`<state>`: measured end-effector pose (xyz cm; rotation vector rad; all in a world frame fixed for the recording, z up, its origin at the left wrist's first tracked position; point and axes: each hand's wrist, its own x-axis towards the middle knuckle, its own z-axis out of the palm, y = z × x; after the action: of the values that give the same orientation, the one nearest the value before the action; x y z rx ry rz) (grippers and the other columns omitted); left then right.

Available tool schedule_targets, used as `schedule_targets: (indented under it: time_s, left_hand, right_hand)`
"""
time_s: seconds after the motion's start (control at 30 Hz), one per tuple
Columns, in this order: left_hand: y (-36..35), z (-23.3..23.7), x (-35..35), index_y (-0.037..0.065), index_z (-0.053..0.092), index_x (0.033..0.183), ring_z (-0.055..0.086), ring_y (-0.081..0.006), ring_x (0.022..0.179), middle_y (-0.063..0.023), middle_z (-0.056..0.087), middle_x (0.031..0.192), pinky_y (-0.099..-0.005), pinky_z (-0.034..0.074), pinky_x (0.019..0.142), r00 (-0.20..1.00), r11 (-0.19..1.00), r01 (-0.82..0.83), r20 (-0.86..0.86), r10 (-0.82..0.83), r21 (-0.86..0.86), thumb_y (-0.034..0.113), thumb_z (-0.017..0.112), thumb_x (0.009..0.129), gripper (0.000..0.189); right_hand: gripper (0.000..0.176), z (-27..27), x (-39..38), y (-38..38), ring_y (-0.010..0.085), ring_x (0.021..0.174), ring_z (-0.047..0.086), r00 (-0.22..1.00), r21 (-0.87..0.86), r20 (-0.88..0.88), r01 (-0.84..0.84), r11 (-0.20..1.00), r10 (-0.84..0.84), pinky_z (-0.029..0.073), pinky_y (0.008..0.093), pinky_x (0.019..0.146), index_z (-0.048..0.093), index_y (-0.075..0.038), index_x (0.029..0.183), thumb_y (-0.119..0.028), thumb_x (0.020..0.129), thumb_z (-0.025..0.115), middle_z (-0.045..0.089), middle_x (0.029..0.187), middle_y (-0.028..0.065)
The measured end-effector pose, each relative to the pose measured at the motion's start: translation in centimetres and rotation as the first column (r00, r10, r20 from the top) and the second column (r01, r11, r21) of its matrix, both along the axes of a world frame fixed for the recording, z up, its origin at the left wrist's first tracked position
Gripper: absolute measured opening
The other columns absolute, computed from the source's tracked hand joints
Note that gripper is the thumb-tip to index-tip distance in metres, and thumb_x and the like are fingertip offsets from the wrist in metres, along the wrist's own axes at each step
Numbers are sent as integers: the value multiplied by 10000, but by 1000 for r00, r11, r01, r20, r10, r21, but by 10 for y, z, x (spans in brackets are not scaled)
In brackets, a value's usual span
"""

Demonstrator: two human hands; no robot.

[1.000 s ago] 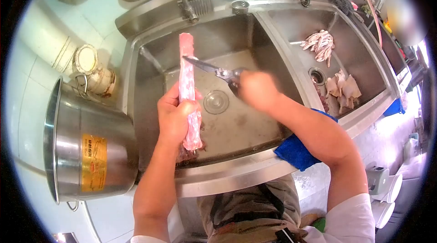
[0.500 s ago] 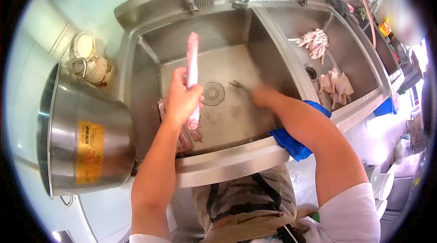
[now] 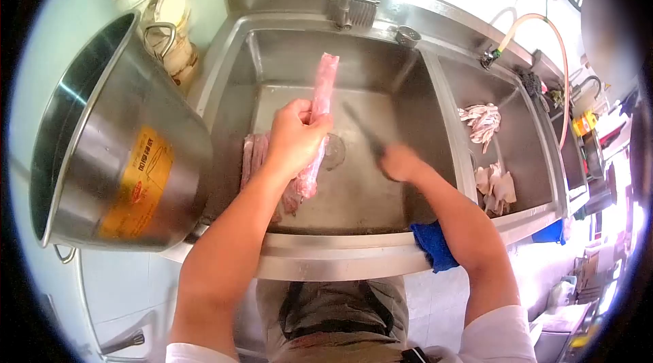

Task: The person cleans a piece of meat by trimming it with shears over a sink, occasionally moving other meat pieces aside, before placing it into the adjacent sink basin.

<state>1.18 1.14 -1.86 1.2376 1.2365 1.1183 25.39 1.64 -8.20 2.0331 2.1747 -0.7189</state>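
Note:
My left hand (image 3: 299, 137) is wrapped round a long pink piece of meat (image 3: 325, 84), raised and slanting over the large steel sink (image 3: 354, 200). More long pieces of meat (image 3: 253, 156) lie at the left side of that sink, partly hidden by my left hand and forearm. To the right, my right hand (image 3: 401, 162) grips a dark-handled knife (image 3: 367, 133), whose blade is blurred and points up and left toward the meat without touching it. The round drain (image 3: 333, 152) shows partly behind the held piece.
A big steel pot (image 3: 163, 145) stands left of the sink. The right basin holds pale strips of meat (image 3: 481, 122) and pale pieces (image 3: 496, 186). A blue cloth (image 3: 435, 247) hangs over the front rim. A faucet (image 3: 345, 3) rises behind the large sink.
The camera view has shifted, showing more of the faucet and pot. Both hands keep their holds. The knife, mostly blurred before, shows more clearly, with its blade pointing up and left.

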Motion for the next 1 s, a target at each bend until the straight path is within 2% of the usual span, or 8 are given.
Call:
schedule_targets:
  time_s: [0.17, 0.27, 0.4, 0.5, 0.6, 0.73, 0.9, 1.0]
  left_hand:
    - [-2, 8, 4, -21, 593, 1064, 620, -155, 770, -91, 650, 940, -297, 507, 657, 994, 999, 23, -102, -26, -36, 107, 644, 819, 282]
    - [1, -4, 11, -26, 609, 1055, 603, -127, 729, -72, 657, 883, -277, 492, 632, 995, 998, 27, -101, -21, 61, 90, 651, 809, 275]
    - [-6, -2, 19, -34, 628, 1024, 553, -68, 662, -36, 651, 798, -237, 447, 587, 987, 989, 11, -163, 14, 146, 59, 646, 809, 235]
    - [-12, 8, 21, -35, 627, 1040, 540, -51, 674, -20, 646, 804, -226, 439, 587, 982, 987, 7, -186, 23, 159, 47, 645, 812, 243]
    - [-15, 8, 21, -43, 625, 1048, 530, -41, 672, -14, 642, 802, -220, 431, 577, 987, 985, 12, -162, 16, 171, 44, 648, 813, 252]
    - [-15, 6, 19, -53, 623, 1034, 535, -47, 650, -24, 644, 787, -224, 432, 560, 992, 991, -28, -117, 44, 134, 46, 658, 806, 250]
    - [-17, 11, 17, -48, 626, 1008, 578, -84, 668, -61, 654, 760, -252, 466, 607, 964, 991, -39, -255, 71, 126, 101, 694, 774, 286]
    - [-15, 4, 16, -18, 636, 1036, 581, -96, 660, -65, 665, 804, -265, 471, 589, 949, 987, -36, -305, 82, 154, 112, 711, 762, 312]
  right_hand:
    - [299, 17, 3, -12, 432, 917, 583, 970, 461, -241, 80, 884, 38, 485, 463, 779, 509, 66, 935, -119, 741, 640, 592, 934, 273]
    - [341, 27, -8, -22, 411, 891, 584, 975, 607, -185, 13, 794, 125, 490, 460, 772, 476, 45, 948, -113, 711, 661, 573, 929, 243]
    - [361, 28, -3, -19, 402, 905, 586, 988, 671, -40, -85, 737, 150, 498, 453, 772, 478, 56, 917, -136, 696, 689, 561, 968, 258]
    - [338, 17, -6, -17, 409, 849, 603, 997, 598, -61, -2, 801, 48, 512, 455, 742, 495, 61, 900, -167, 725, 672, 580, 927, 258]
    - [292, 13, -3, -14, 409, 788, 625, 991, 492, 64, -135, 860, 119, 518, 469, 711, 530, 51, 867, -190, 752, 647, 617, 874, 247]
    - [245, 20, 1, -9, 406, 762, 637, 996, 467, -1, -76, 881, 87, 515, 482, 711, 567, 27, 841, -194, 759, 634, 646, 836, 228]
    - [269, 38, 1, -12, 403, 826, 627, 997, 384, -81, 15, 923, 17, 505, 475, 754, 563, 29, 878, -187, 742, 648, 639, 879, 224]
    - [315, 31, -9, -18, 384, 905, 607, 993, 581, -92, -8, 814, 75, 498, 467, 782, 539, 37, 907, -183, 724, 670, 612, 931, 229]
